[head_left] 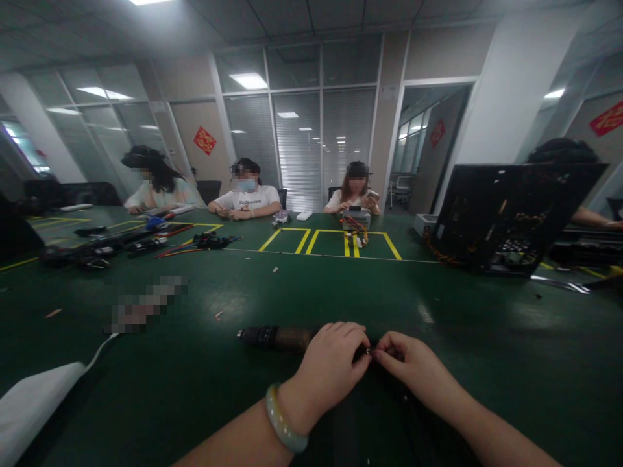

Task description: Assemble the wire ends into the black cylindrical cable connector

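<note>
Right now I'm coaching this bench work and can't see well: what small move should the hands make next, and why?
Probably steady the dark tool with the left hand while the right hand keeps pinching the small part. Both hands meet at the tool's near end, and the part between them is tiny and easy to drop on the green table.

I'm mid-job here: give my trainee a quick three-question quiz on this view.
1. True or false: the left hand rests on the dark cylindrical tool.
2. What is on the left wrist? A) watch B) pale green bangle C) nothing
3. What colour are the tape lines on the green table?

Key: 1 true. 2 B. 3 yellow; meanwhile the right hand pinches a small part, fingertips meeting the left's.
</note>
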The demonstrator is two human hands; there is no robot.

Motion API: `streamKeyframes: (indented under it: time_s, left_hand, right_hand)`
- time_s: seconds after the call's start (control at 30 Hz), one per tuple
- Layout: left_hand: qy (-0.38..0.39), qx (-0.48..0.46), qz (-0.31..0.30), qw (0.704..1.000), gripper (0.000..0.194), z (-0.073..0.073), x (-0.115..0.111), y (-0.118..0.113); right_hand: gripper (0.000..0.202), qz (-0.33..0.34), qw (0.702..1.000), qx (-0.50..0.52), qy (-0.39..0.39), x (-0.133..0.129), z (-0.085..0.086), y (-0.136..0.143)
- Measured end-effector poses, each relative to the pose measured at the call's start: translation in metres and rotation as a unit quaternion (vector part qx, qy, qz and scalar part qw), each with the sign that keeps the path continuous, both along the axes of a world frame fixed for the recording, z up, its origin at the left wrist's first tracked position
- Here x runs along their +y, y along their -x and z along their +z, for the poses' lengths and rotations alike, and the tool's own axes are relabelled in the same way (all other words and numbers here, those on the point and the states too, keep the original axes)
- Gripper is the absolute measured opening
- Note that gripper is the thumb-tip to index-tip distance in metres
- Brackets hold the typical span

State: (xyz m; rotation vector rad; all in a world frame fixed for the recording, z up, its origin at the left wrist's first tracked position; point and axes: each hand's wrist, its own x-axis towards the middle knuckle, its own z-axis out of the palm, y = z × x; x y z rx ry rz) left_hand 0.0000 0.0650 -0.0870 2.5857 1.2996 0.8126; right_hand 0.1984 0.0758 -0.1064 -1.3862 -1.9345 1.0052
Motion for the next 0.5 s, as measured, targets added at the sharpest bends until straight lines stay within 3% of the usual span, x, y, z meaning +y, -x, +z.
streamKeyframes:
  time_s: [0.5]
  left_hand:
    - [-0.005, 0.054, -0.006, 0.999, 0.007, 0.0038, 0.004, -0.0009]
  right_hand:
    - [0.021, -0.016, 1.0, -0.01, 0.005, -0.0022, 0.0071, 0.0018]
